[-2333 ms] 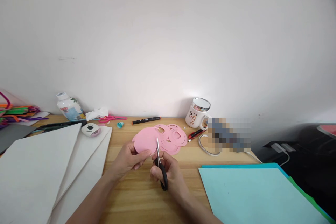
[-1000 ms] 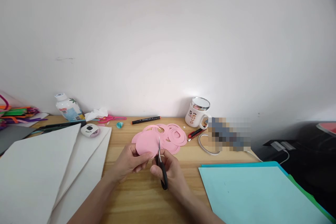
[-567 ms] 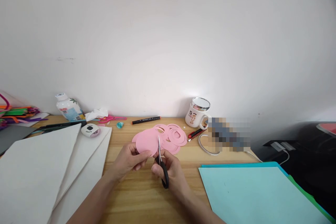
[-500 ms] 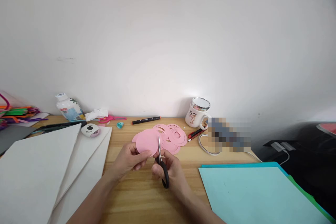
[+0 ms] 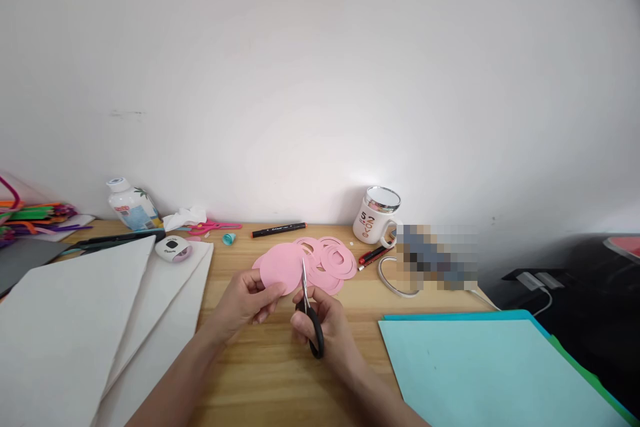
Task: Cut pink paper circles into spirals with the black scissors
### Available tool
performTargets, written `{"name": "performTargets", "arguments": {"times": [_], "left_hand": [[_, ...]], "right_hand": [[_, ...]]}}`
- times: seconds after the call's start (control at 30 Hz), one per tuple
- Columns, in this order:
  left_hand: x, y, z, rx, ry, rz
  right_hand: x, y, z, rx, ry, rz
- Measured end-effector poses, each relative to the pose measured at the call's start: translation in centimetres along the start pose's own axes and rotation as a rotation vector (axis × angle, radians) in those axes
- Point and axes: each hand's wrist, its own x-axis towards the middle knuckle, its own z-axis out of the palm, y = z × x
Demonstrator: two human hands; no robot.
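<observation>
Between thumb and fingers, my left hand (image 5: 253, 299) pinches the lower left edge of a pink paper disc (image 5: 281, 268), raised above the desk. My right hand (image 5: 324, 320) grips black-handled scissors (image 5: 315, 330) by the finger loops. Their metal blades point up and lie close along the disc's right edge; whether they touch the paper I cannot tell. Behind the disc, several pink paper rings and cut pieces (image 5: 341, 260) lie overlapping on the wooden desk (image 5: 280, 373), partly hidden by it.
A black marker (image 5: 279, 230) and a white mug (image 5: 373, 217) stand along the wall side. White boards (image 5: 65, 327) cover the left, with a small white device (image 5: 173, 249) on them. Teal sheets (image 5: 480, 360) lie at the right. Pink scissors (image 5: 220, 226) lie near a bottle (image 5: 133, 205).
The pink disc and my left hand have shifted very slightly right. The scissors stay at the disc's right edge, with only a tiny movement of my right hand.
</observation>
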Motion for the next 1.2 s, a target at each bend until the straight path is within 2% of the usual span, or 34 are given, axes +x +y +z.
{"name": "performTargets", "arguments": {"times": [0.2, 0.43, 0.7, 0.93, 1.2], "left_hand": [[0.1, -0.3, 0.1, -0.103, -0.055, -0.036], [0.1, -0.2, 0.1, 0.035, 0.009, -0.019], [0.0, -0.3, 0.2, 0.08, -0.034, -0.009], [0.1, -0.2, 0.0, 0.122, -0.019, -0.003], [0.0, 0.1, 0.1, 0.119, 0.003, 0.004]], "right_hand": [[-0.1, 0.1, 0.4, -0.014, 0.004, 0.025], [-0.4, 0.0, 0.7, -0.037, 0.008, 0.062], [-0.1, -0.7, 0.5, -0.007, -0.041, -0.063], [-0.2, 0.1, 0.3, 0.026, -0.038, -0.02], [-0.2, -0.3, 0.4, -0.037, 0.016, 0.006]]}}
